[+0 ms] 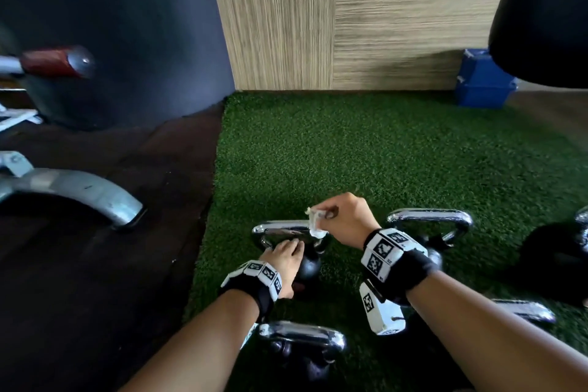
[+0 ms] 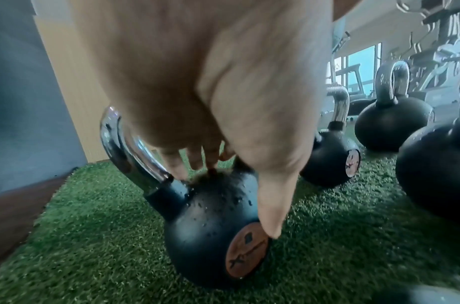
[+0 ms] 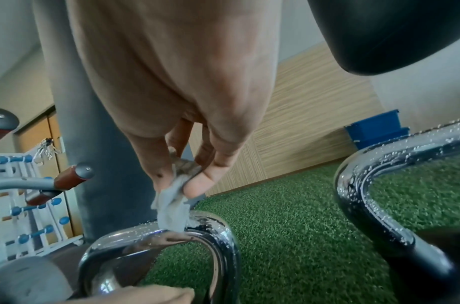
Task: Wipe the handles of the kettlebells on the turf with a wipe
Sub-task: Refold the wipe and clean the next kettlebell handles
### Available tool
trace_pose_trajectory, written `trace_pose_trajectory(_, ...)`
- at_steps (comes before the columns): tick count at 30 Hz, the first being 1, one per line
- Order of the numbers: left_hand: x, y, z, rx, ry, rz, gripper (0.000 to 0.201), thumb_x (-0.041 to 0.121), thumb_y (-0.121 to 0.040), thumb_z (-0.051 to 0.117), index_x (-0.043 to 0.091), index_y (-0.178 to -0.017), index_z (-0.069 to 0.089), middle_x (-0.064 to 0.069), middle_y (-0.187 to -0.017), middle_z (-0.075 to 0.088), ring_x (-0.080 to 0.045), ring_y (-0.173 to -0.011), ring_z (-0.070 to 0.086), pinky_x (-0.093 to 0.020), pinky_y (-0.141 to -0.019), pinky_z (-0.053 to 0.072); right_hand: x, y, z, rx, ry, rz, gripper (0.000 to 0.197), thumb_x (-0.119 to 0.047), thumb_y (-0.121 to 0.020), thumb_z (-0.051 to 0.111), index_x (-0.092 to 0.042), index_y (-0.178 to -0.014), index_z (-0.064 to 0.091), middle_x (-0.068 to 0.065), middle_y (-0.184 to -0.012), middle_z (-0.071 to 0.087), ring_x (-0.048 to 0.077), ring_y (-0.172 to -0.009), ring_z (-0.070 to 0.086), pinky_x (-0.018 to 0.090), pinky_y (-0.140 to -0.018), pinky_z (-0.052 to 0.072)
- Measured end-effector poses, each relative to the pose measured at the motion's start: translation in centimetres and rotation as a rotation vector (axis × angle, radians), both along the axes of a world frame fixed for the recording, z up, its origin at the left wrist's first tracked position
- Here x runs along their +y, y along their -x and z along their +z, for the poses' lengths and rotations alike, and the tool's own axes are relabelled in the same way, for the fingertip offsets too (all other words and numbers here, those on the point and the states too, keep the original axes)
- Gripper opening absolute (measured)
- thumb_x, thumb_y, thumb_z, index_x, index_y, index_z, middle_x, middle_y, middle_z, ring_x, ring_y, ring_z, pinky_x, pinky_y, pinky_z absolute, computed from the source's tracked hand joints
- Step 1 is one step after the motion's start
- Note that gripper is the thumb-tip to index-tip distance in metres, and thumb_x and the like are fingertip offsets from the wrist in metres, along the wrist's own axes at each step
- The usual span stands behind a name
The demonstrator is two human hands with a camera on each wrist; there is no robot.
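Note:
A black kettlebell (image 1: 307, 266) with a chrome handle (image 1: 280, 229) stands on the green turf (image 1: 381, 153) near its left edge. My left hand (image 1: 283, 256) rests on the ball; in the left wrist view its fingers (image 2: 176, 162) touch the top of the ball (image 2: 210, 236) under the handle (image 2: 125, 148), and the thumb presses down the front. My right hand (image 1: 343, 216) pinches a crumpled white wipe (image 1: 316, 224) and holds it against the right end of the handle. In the right wrist view the wipe (image 3: 171, 209) touches the wet chrome bar (image 3: 135, 236).
Several more kettlebells stand close by: one to the right (image 1: 429, 216) and one nearer me (image 1: 302, 337). A black punching bag (image 1: 547, 9) hangs at the upper right above a blue bin (image 1: 483, 83). A grey machine foot (image 1: 79, 191) sits on the dark floor at left.

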State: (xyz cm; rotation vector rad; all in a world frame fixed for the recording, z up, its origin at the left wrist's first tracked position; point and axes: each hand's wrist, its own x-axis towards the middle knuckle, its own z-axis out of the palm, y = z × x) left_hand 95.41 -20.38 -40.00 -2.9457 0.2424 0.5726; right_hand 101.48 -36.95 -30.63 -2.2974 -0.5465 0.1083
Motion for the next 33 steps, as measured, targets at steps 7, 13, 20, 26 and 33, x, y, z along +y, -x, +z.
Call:
trace_pose_trajectory(7, -0.4, -1.5, -4.2, 0.037, -0.101, 0.051, 0.095, 0.044, -0.102, 0.050, 0.006, -0.158, -0.017, -0.014, -0.166, -0.026, -0.030, -0.155, -0.020, -0.047, -0.126, -0.007, 1.4, -0.2, -1.1, -0.142, 0.027, 0.066, 0.016, -0.012, -0.084, 0.070, -0.004, -0.092, 0.081, 0.010, -0.086, 0.073, 0.018, -0.078, 0.063, 0.023, -0.069, 0.045)
trace_pose_trajectory(13, -0.5, -2.3, -7.1, 0.053, -0.114, 0.119, 0.094, 0.038, -0.097, 0.044, 0.005, -0.157, -0.020, -0.015, -0.163, -0.033, -0.038, -0.151, -0.028, -0.051, -0.119, -0.020, 3.1, -0.7, -1.2, -0.088, 0.228, 0.158, 0.021, -0.010, -0.094, 0.064, -0.008, -0.113, 0.073, 0.002, -0.101, 0.055, 0.016, -0.089, 0.057, 0.022, -0.077, 0.044)
trace_pose_trajectory(20, -0.1, -2.9, -8.0, 0.057, -0.078, 0.129, 0.101, 0.041, -0.091, 0.046, 0.008, -0.155, -0.025, -0.014, -0.162, -0.035, -0.037, -0.149, -0.032, -0.050, -0.115, -0.027, 2.8, -0.7, -1.0, -0.150, 0.439, 0.250, 0.017, -0.008, -0.098, 0.055, -0.007, -0.109, 0.067, 0.004, -0.109, 0.055, 0.021, -0.109, 0.053, 0.020, -0.084, 0.037)
trace_pose_trajectory(26, -0.3, -3.0, -8.1, 0.051, -0.101, 0.149, 0.106, 0.041, -0.089, 0.049, 0.008, -0.154, -0.027, -0.015, -0.162, -0.035, -0.039, -0.150, -0.031, -0.049, -0.107, -0.032, 2.5, -1.2, -0.5, -0.085, 0.440, 0.123, 0.015, 0.003, -0.092, 0.059, -0.003, -0.098, 0.072, 0.008, -0.094, 0.068, 0.024, -0.091, 0.068, 0.031, -0.080, 0.058)
trace_pose_trajectory(33, -0.7, -2.7, -7.9, 0.033, -0.087, 0.164, 0.106, 0.039, -0.086, 0.051, 0.008, -0.157, -0.022, -0.016, -0.164, -0.030, -0.040, -0.150, -0.028, -0.052, -0.115, -0.026, 1.1, -1.8, -2.1, -0.003, 0.333, -0.042, 0.024, -0.012, -0.085, 0.078, -0.008, -0.109, 0.074, 0.011, -0.103, 0.073, 0.023, -0.091, 0.070, 0.023, -0.077, 0.055)
